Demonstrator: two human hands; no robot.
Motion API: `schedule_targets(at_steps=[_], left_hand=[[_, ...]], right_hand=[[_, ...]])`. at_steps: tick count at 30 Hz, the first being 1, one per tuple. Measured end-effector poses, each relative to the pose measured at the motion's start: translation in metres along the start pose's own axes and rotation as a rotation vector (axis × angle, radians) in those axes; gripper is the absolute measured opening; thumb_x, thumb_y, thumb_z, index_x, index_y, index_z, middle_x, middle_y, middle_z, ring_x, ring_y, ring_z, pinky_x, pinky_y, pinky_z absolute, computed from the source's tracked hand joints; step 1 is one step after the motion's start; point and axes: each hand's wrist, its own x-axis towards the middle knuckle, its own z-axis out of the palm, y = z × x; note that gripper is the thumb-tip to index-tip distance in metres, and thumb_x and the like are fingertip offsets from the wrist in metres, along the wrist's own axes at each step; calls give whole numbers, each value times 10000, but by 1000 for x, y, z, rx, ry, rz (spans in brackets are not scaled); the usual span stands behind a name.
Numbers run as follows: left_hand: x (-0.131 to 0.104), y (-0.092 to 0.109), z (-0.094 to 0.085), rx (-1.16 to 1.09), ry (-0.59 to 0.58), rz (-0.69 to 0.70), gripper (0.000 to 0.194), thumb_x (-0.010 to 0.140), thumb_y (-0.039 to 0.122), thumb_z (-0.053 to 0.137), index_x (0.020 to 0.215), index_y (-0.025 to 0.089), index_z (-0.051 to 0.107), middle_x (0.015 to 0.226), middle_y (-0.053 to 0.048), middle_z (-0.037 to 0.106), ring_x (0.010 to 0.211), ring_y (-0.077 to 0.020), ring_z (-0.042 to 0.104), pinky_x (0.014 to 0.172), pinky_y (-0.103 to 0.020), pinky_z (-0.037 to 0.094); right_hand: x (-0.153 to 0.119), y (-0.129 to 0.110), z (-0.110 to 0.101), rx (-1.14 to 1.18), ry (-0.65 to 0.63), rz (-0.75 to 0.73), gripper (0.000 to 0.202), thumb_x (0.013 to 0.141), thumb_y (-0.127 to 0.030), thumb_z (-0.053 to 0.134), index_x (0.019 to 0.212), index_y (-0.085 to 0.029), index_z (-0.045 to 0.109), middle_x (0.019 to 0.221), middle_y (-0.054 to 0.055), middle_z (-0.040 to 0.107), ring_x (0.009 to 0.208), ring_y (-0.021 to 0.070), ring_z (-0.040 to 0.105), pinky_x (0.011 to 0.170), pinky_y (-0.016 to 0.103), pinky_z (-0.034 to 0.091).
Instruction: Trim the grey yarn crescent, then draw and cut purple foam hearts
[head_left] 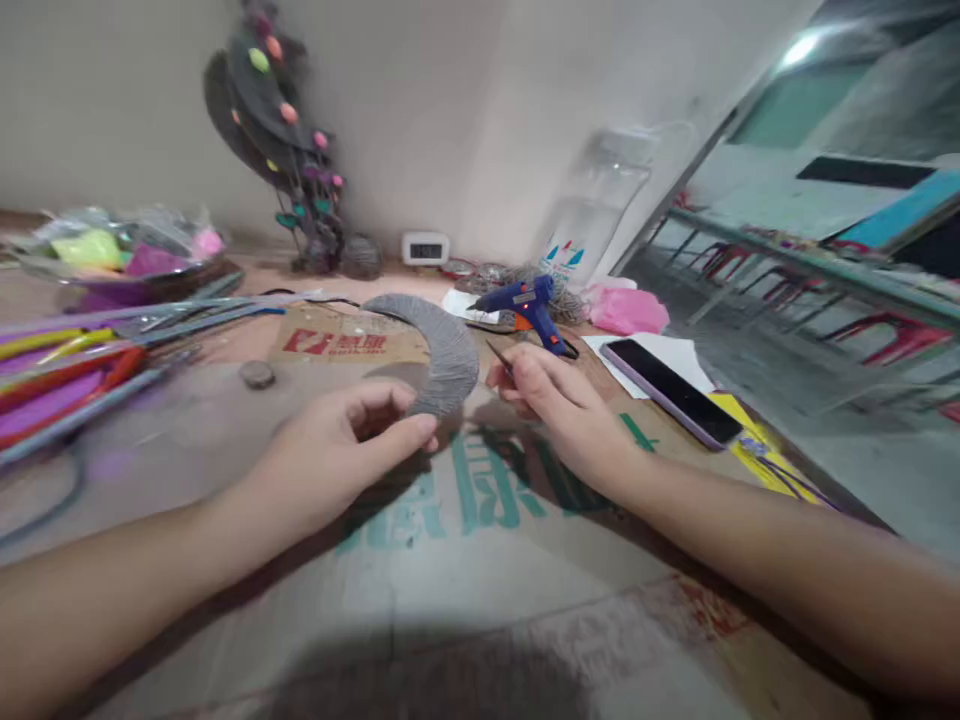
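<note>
A grey crescent (452, 362) wrapped in yarn is pinched at its lower end by my left hand (360, 440), between thumb and fingers. It is raised above the printed cardboard (427, 600). Just right of the crescent, my right hand (551, 400) is closed on a thin dark pointed stick (498, 356); its exact kind is too small to make out. The stick's tip points up and left, apart from the crescent. Behind my right hand lies a blue glue gun (529, 302) with a small orange light on it.
A phone (671, 390) lies on white paper at the right, by a yellow packet (772, 450). Coloured pipe cleaners (75, 390) and a bowl of bags (120, 265) fill the left. A decorated dark crescent (274, 120), a small clock (425, 248) and a plastic container (596, 210) stand behind.
</note>
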Motion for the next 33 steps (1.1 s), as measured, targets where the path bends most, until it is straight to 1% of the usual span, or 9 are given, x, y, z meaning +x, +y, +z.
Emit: schedule_targets(at_steps=[2,4,6,8,12,15,19,30,33], left_hand=[[4,-2,3,21,15,1,270,867,445,615,730,213,605,750,19,659,719,-154,568,672,-290,401],[6,-4,4,47,23,1,281,867,467,607,743,214,614,762,17,649,734,-161,565,681,-298,399],[7,-5,5,84,22,0,305,867,505,598,770,217,627,776,15,633,759,-171,563,700,-310,403],[6,-6,4,100,15,-5,319,867,529,591,796,222,637,794,13,633,772,-178,562,707,-317,404],[3,-7,3,133,19,-19,337,874,551,586,796,229,643,789,10,649,750,-178,556,683,-319,392],[2,-8,3,176,43,-10,337,876,557,592,802,236,663,798,7,671,756,-182,568,686,-321,393],[2,-8,3,183,60,-19,356,866,579,589,781,239,653,781,11,662,731,-178,552,659,-316,383],[1,-8,2,214,62,-15,336,861,556,585,778,236,652,729,15,609,683,-166,523,623,-300,373],[2,-8,2,215,43,-13,341,861,556,584,777,232,648,741,7,633,692,-170,539,623,-300,381]], right_hand=[[-6,-3,-5,-143,-28,-136,274,1079,-374,420,1059,-172,604,893,44,675,795,176,639,724,304,499],[-11,-7,-8,-265,-61,-266,237,1051,-343,489,1185,-171,582,938,56,694,774,179,642,698,303,499],[-15,-10,-8,-363,-117,-396,258,1039,-320,517,1241,-165,559,995,84,711,752,181,643,667,302,501],[-16,-12,-8,-398,-133,-464,252,1043,-325,519,1226,-157,560,1014,106,718,754,188,650,652,303,506],[-16,-10,-6,-441,-87,-494,230,1058,-339,508,1172,-157,590,964,106,729,780,203,673,671,310,524],[-14,-10,-6,-509,-42,-541,191,1071,-264,473,1125,-158,622,889,83,737,773,198,680,692,303,524],[-13,-11,-4,-568,-9,-593,162,1049,-187,497,1074,-139,650,829,65,740,718,185,655,669,288,508],[-12,-13,-3,-589,-29,-537,258,1054,-201,471,1022,-91,702,780,80,706,680,192,618,630,292,473],[-12,-13,-3,-567,-37,-532,255,1047,-199,482,1017,-85,708,769,73,688,673,189,603,626,287,456]])
